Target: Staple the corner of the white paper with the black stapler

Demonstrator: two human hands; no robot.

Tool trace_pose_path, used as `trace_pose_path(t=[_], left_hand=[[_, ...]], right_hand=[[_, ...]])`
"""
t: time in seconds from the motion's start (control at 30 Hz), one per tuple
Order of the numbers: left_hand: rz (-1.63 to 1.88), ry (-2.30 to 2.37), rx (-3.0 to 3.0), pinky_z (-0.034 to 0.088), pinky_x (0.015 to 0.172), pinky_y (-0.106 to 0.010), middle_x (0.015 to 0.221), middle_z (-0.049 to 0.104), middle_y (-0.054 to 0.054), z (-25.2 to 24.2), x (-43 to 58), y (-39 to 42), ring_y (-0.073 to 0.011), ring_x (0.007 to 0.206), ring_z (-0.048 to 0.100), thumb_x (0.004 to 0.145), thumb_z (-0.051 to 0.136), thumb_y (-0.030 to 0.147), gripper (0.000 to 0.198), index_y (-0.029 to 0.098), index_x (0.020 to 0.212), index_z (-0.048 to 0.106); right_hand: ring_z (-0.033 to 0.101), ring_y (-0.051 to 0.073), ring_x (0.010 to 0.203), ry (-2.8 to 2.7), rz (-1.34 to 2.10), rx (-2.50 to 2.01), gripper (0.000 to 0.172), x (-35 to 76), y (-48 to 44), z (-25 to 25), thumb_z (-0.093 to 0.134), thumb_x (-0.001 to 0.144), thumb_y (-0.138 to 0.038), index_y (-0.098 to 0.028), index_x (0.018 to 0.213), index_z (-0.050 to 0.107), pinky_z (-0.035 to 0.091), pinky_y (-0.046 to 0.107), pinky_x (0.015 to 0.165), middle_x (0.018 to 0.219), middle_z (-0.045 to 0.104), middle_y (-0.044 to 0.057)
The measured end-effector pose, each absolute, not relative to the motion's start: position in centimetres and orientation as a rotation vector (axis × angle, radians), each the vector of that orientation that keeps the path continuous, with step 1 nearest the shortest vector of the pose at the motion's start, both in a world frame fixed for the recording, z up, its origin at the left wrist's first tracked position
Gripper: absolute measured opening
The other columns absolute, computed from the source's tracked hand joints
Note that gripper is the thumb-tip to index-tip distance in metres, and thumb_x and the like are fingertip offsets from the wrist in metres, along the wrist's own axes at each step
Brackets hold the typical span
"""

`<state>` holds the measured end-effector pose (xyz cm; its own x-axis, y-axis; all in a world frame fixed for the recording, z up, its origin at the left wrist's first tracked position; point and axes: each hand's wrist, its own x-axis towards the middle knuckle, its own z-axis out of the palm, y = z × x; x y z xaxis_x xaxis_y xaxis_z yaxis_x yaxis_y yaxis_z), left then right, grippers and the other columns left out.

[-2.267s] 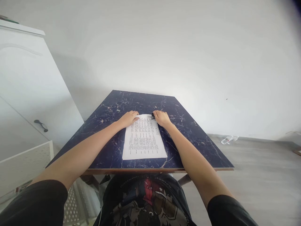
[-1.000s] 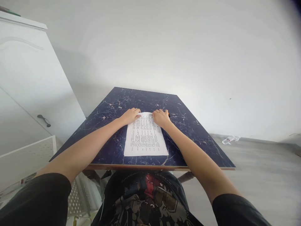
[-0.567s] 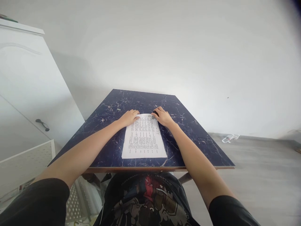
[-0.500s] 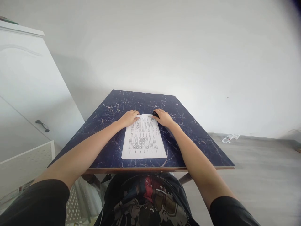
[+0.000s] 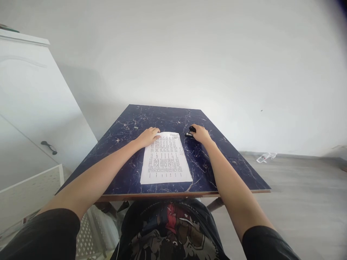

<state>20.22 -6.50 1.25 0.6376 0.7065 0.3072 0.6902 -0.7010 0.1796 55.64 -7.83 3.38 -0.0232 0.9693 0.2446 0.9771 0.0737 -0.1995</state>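
Observation:
Printed sheets of paper (image 5: 166,159) lie on the dark blue marbled table in front of me. At their far left corner is my left hand (image 5: 149,137), its thumb on top of the paper and its fingers closed along the edge. My right hand (image 5: 201,133) is wrapped round a black stapler (image 5: 189,134), to the right of the paper and apart from it. The stapler's jaw end points left, toward the far right corner of the paper; the rest of it is hidden by my fingers.
The table (image 5: 159,117) stands near a white wall. To the left is a white cabinet (image 5: 29,97) with a dark handle (image 5: 48,147). Below it is a pale framed panel (image 5: 29,195). A clear plastic item (image 5: 266,157) lies on the grey floor to the right.
My right hand has moved right with the stapler, away from the paper's far right corner. My left hand has stayed at the far left corner.

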Motion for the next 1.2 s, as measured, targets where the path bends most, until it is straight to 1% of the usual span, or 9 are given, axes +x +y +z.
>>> trace_pose_path(t=[0.17,0.3,0.43,0.53,0.67,0.83,1.0,1.13,1.2], left_hand=[[0.671,1.194,2.815,0.044,0.105,-0.049,0.130,0.062,-0.013,1.3,19.9,-6.2,-0.0308,0.122,0.054,0.103,0.046,0.039,0.033,0.020,0.125,0.062],[0.551,0.927,2.814,0.040,0.115,-0.050,0.121,0.068,-0.010,2.0,19.7,-6.4,-0.0265,0.114,0.061,0.103,0.045,0.040,0.033,0.024,0.112,0.072],[0.424,0.752,2.804,0.030,0.123,-0.052,0.128,0.069,-0.007,2.3,19.8,-6.7,-0.0252,0.122,0.063,0.102,0.051,0.043,0.032,0.030,0.117,0.076],[0.398,0.735,2.788,0.033,0.122,-0.052,0.141,0.066,-0.006,2.4,19.8,-7.0,-0.0276,0.136,0.056,0.099,0.058,0.050,0.038,0.035,0.131,0.071],[0.308,0.739,2.755,0.030,0.125,-0.051,0.159,0.051,-0.003,2.2,20.0,-7.5,-0.0296,0.150,0.043,0.091,0.067,0.060,0.062,0.040,0.149,0.057],[0.264,0.913,2.748,0.025,0.126,-0.051,0.166,0.041,-0.008,1.8,20.8,-7.7,-0.0324,0.155,0.034,0.096,0.053,0.069,0.070,0.032,0.155,0.049],[0.337,0.885,2.684,0.034,0.120,-0.048,0.162,0.045,-0.015,1.9,20.9,-7.7,-0.0337,0.147,0.045,0.093,0.056,0.071,0.079,0.025,0.156,0.042],[0.395,0.943,2.629,0.035,0.117,-0.055,0.155,0.052,-0.018,2.0,20.7,-7.7,-0.0375,0.142,0.050,0.088,0.063,0.071,0.083,0.024,0.152,0.040],[0.447,0.977,2.600,0.040,0.113,-0.055,0.151,0.055,-0.019,1.8,20.5,-7.6,-0.0383,0.139,0.052,0.085,0.068,0.070,0.082,0.024,0.148,0.042]], right_hand=[[0.062,0.035,0.119,-2.030,-0.027,-1.936,0.043,55.5,-8.1,3.5,0.061,0.094,-0.025,-0.026,0.137,0.060,0.049,0.044,0.091,0.128,0.070,0.013],[0.064,0.034,0.116,-2.004,-0.044,-1.942,0.049,56.4,-8.2,3.8,0.074,0.085,-0.029,-0.022,0.133,0.064,0.050,0.039,0.089,0.124,0.072,0.014],[0.069,0.031,0.099,-1.960,-0.009,-2.003,0.034,57.7,-8.1,3.7,0.077,0.081,-0.026,-0.020,0.114,0.074,0.051,0.034,0.079,0.107,0.076,0.012],[0.070,0.029,0.093,-1.897,0.014,-1.973,0.034,58.0,-8.0,3.4,0.078,0.081,-0.028,-0.021,0.115,0.074,0.050,0.032,0.074,0.106,0.077,0.012],[0.070,0.029,0.090,-1.803,0.025,-1.864,0.033,56.6,-8.1,3.5,0.076,0.083,-0.029,-0.020,0.114,0.073,0.050,0.032,0.072,0.102,0.077,0.010],[0.070,0.026,0.094,-1.759,0.178,-1.597,0.031,52.0,-9.1,4.0,0.070,0.089,-0.038,-0.019,0.115,0.071,0.052,0.033,0.077,0.105,0.078,0.008],[0.071,0.023,0.092,-1.895,0.316,-1.457,0.028,47.9,-10.1,3.9,0.072,0.087,-0.032,-0.020,0.113,0.072,0.053,0.032,0.078,0.107,0.077,0.008],[0.071,0.023,0.092,-1.969,0.303,-1.488,0.026,47.1,-10.4,3.8,0.075,0.086,-0.028,-0.020,0.111,0.071,0.052,0.031,0.078,0.105,0.077,0.008],[0.071,0.024,0.093,-1.976,0.288,-1.505,0.026,47.2,-10.5,3.7,0.075,0.086,-0.028,-0.021,0.111,0.071,0.052,0.031,0.078,0.105,0.077,0.008]])
